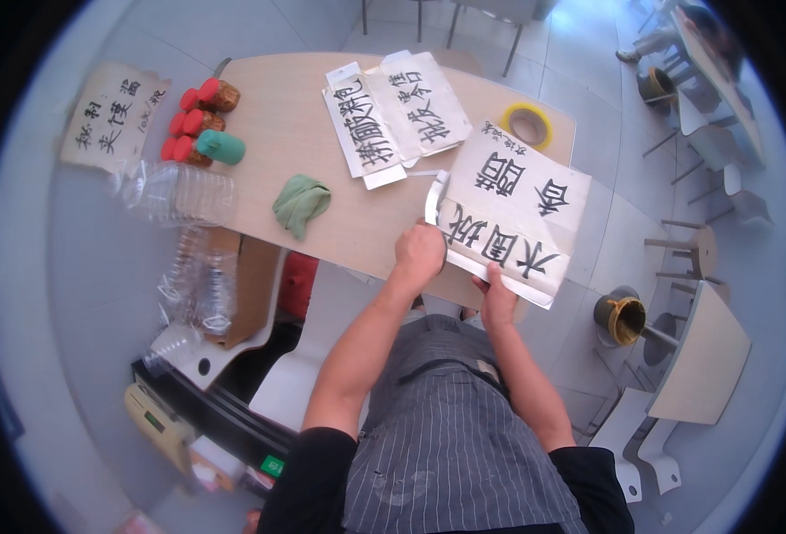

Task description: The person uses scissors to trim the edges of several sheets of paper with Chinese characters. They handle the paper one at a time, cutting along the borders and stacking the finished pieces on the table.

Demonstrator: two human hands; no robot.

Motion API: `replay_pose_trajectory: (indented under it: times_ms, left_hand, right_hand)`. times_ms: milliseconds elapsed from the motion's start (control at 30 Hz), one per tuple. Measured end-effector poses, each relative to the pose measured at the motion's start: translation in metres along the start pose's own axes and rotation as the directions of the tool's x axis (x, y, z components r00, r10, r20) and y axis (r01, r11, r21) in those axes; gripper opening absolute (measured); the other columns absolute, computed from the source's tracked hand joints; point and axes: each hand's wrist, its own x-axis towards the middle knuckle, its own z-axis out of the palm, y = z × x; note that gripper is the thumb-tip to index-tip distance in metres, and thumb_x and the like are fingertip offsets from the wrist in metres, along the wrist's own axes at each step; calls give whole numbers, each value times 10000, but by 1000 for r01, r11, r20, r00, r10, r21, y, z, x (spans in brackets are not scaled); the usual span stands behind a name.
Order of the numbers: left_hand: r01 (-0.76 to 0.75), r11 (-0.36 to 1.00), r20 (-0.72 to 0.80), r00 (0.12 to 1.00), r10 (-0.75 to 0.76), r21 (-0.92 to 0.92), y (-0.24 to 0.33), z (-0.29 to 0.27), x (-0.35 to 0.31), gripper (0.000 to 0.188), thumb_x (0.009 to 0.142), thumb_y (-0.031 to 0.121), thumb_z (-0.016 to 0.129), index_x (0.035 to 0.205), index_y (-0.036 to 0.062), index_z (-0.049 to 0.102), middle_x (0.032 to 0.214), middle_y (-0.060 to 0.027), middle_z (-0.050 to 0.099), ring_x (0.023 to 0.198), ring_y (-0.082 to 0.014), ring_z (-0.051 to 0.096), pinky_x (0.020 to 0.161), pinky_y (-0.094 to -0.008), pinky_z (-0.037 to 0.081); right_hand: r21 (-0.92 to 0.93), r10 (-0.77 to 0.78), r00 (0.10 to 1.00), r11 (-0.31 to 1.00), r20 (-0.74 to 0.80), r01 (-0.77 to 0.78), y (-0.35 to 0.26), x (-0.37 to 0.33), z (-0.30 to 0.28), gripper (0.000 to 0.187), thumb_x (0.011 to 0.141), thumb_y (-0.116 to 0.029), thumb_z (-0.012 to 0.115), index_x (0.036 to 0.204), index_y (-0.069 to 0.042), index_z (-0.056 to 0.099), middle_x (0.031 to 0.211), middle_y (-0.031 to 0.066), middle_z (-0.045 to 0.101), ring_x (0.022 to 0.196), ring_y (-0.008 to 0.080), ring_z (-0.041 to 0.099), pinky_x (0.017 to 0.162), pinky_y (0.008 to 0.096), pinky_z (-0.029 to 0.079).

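Observation:
A white cardboard sign [522, 205] with large black brush-written characters is held tilted over the table's near right edge. My right hand [498, 298] grips its lower edge, with the thumb on the written face. At the sign's left edge my left hand [421, 253] is closed beside a curled white strip [433, 198]; its fingertips are hidden. Just past the sign lies a roll of yellow tape [528, 125]. A second lettered cardboard piece [402, 116], unfolded and creased, rests flat further back on the table.
On the pale table [286, 107] lie a crumpled green cloth [301, 205], several red-lidded jars [199, 123] and a green container [221, 147]. Clear plastic tubs [188, 191] crowd the left end. A white chair [299, 383] stands below; a yellow-lined bin [624, 320] is at right.

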Motion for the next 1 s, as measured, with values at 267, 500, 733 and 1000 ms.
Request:
replay_pose_trajectory:
  times_ms: [267,500,733,1000]
  left_hand:
    - [-13,1000,-56,998,13,12,-2,9,4,202,802,83,541,893,-39,673,995,-213,615,853,-351,653,751,-405,536]
    - [-48,999,-42,998,49,19,-6,10,4,182,779,75,582,893,-30,677,987,-211,620,857,-336,657,741,-388,545]
    - [-123,988,-20,992,126,97,-7,5,2,168,758,45,601,894,-28,667,965,-215,629,854,-335,659,733,-385,546]
    - [-60,984,-159,987,34,-166,-15,16,17,182,801,66,493,903,-59,580,849,-258,637,820,-410,633,743,-448,517]
  right_hand:
    - [-27,-13,1000,1000,26,13,1,-1,2,367,900,-73,570,1245,-42,451,1140,84,542,942,184,580,629,299,586]
    - [-34,-14,999,999,41,15,-3,-4,4,375,901,-69,564,1252,-24,437,1155,99,532,962,197,576,641,308,594]
    - [-82,-42,999,996,35,44,-9,-8,5,373,899,-80,573,1244,-18,445,1145,101,541,929,189,592,629,293,591]
    - [-112,-67,994,991,83,76,-10,-12,1,341,909,-108,566,1219,-4,469,1123,103,555,920,178,593,628,278,588]
